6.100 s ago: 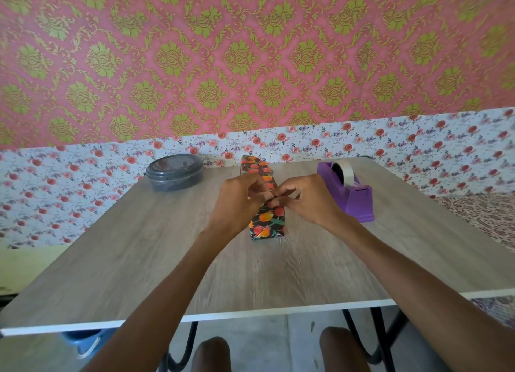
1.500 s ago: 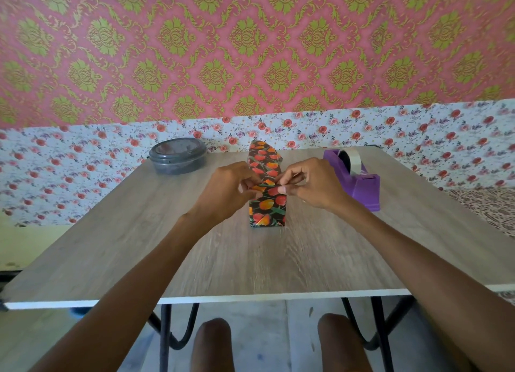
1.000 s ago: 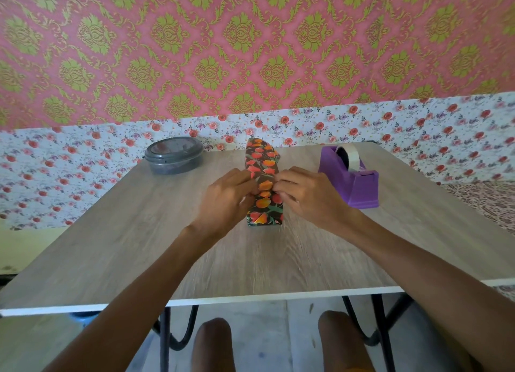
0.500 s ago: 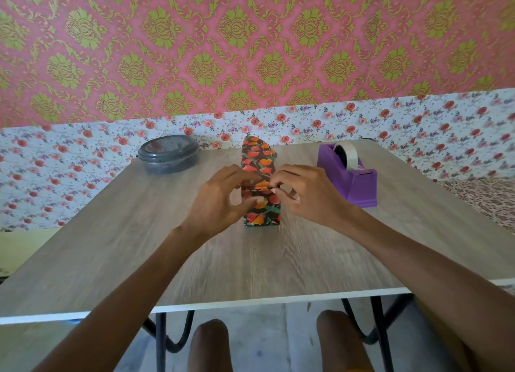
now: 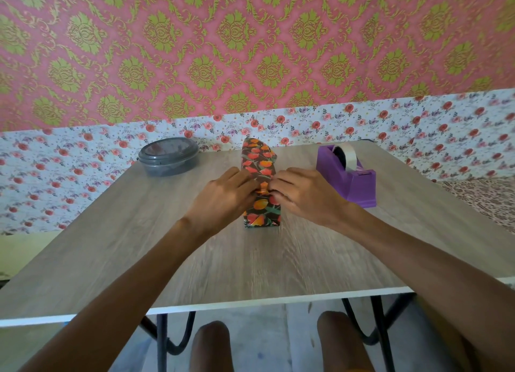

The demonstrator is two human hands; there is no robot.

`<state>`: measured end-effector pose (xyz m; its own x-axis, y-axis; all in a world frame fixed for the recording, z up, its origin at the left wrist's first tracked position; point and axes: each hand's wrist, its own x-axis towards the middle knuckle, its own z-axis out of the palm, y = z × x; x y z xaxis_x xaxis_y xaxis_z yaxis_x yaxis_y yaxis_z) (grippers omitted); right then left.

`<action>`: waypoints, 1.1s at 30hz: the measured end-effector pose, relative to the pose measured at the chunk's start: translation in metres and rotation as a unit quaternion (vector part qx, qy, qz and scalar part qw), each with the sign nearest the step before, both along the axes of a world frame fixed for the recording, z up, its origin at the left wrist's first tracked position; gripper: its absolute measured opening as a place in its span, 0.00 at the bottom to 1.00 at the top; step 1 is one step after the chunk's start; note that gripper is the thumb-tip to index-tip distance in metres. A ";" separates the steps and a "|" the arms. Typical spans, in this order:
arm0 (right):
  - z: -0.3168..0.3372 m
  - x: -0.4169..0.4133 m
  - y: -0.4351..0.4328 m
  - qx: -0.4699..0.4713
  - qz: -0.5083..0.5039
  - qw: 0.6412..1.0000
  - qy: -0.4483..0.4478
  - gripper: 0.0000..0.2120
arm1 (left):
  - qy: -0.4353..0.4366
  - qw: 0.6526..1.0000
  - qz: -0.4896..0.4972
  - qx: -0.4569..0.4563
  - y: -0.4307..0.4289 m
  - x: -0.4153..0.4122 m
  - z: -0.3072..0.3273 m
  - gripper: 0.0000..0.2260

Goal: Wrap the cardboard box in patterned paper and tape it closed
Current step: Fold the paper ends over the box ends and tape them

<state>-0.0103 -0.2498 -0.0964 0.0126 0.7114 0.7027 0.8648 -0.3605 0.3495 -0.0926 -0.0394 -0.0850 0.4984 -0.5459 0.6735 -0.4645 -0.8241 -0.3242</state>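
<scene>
dark orange-flowered paper [image 5: 259, 159], purple tape dispenser [image 5: 348, 180]

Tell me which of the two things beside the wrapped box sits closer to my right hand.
The purple tape dispenser, just right of your right hand; the grey lidded container sits far left, past your left hand.

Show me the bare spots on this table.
Free: the table near its front edge, and its left side before the grey container. Crowded: the centre, where left hand and right hand hold the wrapped box, tape dispenser beside them.
</scene>
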 end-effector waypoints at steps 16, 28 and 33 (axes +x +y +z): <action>-0.005 -0.005 -0.002 -0.005 0.010 0.997 -0.075 0.05 | 0.010 1.000 -0.025 0.011 0.012 -0.003 -0.013 0.10; -0.010 -0.010 0.000 0.030 0.017 0.998 -0.044 0.19 | 0.071 0.993 -0.037 -0.090 0.011 -0.006 -0.014 0.10; -0.011 -0.012 0.000 0.039 0.015 0.998 -0.042 0.22 | 0.041 0.993 -0.022 -0.108 0.008 -0.010 -0.021 0.10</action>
<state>-0.0224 -0.2502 -0.1074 -0.0690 0.6535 0.7538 0.8447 -0.3637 0.3926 -0.1024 -0.0315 -0.1059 0.5351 -0.4154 0.7356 -0.5197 -0.8484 -0.1011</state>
